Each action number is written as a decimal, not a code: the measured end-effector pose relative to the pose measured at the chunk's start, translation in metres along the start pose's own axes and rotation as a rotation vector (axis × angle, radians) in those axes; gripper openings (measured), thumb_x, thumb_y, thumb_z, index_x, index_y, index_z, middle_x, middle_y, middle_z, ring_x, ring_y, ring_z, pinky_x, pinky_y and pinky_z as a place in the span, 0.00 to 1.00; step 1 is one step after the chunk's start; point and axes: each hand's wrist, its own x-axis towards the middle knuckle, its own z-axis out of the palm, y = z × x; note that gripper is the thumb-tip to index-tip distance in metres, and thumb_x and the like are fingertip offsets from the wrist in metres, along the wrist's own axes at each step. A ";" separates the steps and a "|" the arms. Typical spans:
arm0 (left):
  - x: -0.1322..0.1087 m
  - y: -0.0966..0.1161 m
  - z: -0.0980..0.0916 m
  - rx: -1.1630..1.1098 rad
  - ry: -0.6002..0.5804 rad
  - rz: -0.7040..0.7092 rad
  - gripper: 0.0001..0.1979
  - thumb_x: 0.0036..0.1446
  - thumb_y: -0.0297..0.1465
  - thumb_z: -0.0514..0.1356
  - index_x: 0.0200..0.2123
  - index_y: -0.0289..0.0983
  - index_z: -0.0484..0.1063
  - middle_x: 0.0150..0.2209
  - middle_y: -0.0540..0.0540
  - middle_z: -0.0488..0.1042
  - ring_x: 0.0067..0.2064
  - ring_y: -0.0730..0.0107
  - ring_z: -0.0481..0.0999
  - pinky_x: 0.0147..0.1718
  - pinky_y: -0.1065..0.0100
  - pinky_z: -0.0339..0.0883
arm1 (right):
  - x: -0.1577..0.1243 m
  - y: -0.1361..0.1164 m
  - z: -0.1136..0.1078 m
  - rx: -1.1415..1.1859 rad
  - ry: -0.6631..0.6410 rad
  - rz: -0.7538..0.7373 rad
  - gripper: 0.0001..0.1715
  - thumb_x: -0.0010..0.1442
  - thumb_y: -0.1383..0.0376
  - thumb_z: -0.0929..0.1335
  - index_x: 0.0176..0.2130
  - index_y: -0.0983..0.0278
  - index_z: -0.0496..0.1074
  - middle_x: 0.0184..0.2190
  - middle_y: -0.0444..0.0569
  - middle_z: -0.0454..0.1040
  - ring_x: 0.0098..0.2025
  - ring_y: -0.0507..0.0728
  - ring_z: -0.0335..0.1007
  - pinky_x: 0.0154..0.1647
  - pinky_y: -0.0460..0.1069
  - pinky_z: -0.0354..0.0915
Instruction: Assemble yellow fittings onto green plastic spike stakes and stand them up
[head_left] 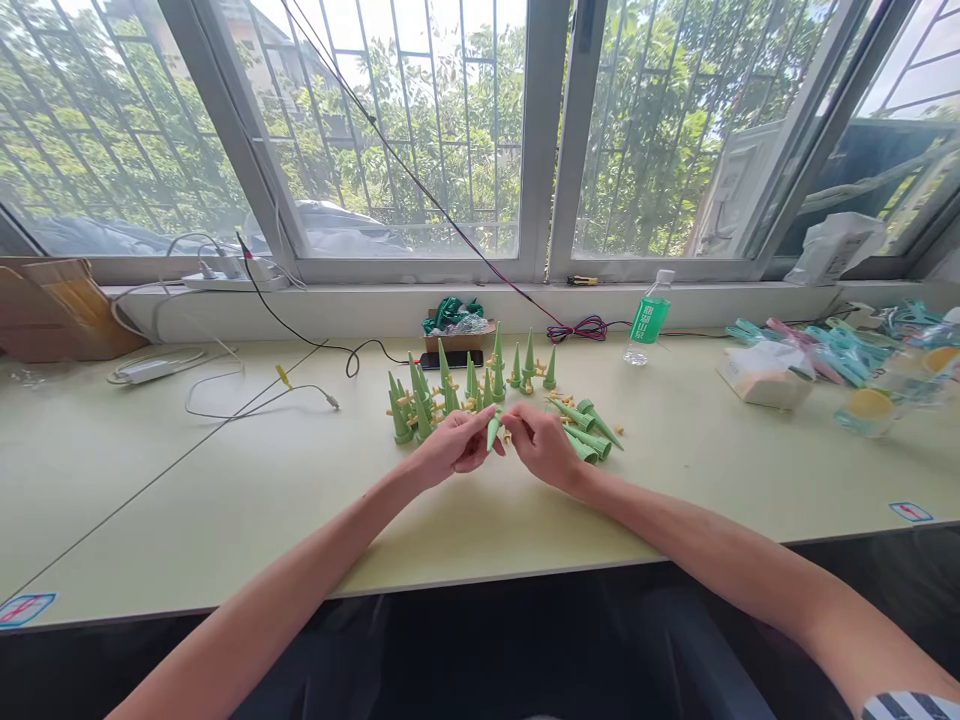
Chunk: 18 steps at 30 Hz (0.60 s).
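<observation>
Just above the table, my left hand (450, 446) grips a light green plastic cone spike (493, 434) whose tip points down. My right hand (546, 450) is closed in a pinch right beside the wide end of that spike; whatever sits between its fingertips is hidden. Behind my hands stand several green spikes (420, 405) upright, many with small yellow side pieces fitted. Several more spikes (592, 440) lie on their sides just right of my right hand. Loose little yellow pieces (562, 398) are scattered among them.
A phone (451, 359) lies behind the spikes, before a small box (459, 330) with green plastic in it. To the right are a water bottle (648, 320), a tissue pack (766, 375) and coloured plastic items (832, 350). Cables (255, 400) trail on the left.
</observation>
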 end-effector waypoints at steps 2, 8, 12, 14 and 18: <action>0.000 0.000 0.000 0.031 0.037 0.081 0.27 0.58 0.48 0.58 0.22 0.29 0.73 0.11 0.53 0.56 0.13 0.84 0.50 0.14 0.75 0.40 | 0.001 0.001 0.000 -0.008 0.034 0.025 0.19 0.68 0.56 0.58 0.28 0.62 0.62 0.18 0.41 0.63 0.19 0.50 0.52 0.24 0.46 0.53; -0.001 0.001 0.000 0.099 0.093 0.239 0.15 0.55 0.40 0.63 0.39 0.37 0.68 0.19 0.56 0.62 0.17 0.82 0.57 0.15 0.77 0.49 | 0.004 0.004 -0.002 -0.024 0.131 0.120 0.22 0.69 0.54 0.57 0.26 0.62 0.59 0.17 0.41 0.60 0.20 0.50 0.54 0.24 0.47 0.52; -0.002 0.001 0.005 0.197 0.102 0.276 0.19 0.55 0.40 0.64 0.47 0.40 0.63 0.23 0.57 0.64 0.17 0.81 0.62 0.15 0.77 0.54 | 0.004 0.002 -0.002 -0.027 0.137 0.131 0.23 0.69 0.54 0.56 0.25 0.62 0.58 0.18 0.42 0.61 0.21 0.51 0.55 0.25 0.47 0.52; -0.001 0.000 0.006 0.246 0.128 0.289 0.19 0.55 0.41 0.63 0.46 0.39 0.63 0.23 0.57 0.65 0.16 0.82 0.62 0.15 0.76 0.55 | 0.003 0.001 -0.002 -0.026 0.118 0.120 0.24 0.69 0.55 0.56 0.24 0.62 0.57 0.19 0.42 0.61 0.22 0.50 0.55 0.25 0.47 0.51; 0.002 -0.002 0.004 0.323 0.171 0.314 0.17 0.55 0.43 0.63 0.32 0.35 0.65 0.19 0.56 0.64 0.15 0.83 0.60 0.14 0.76 0.53 | 0.002 0.002 0.000 -0.005 0.052 0.111 0.24 0.69 0.54 0.56 0.24 0.62 0.57 0.18 0.41 0.60 0.21 0.50 0.53 0.24 0.47 0.49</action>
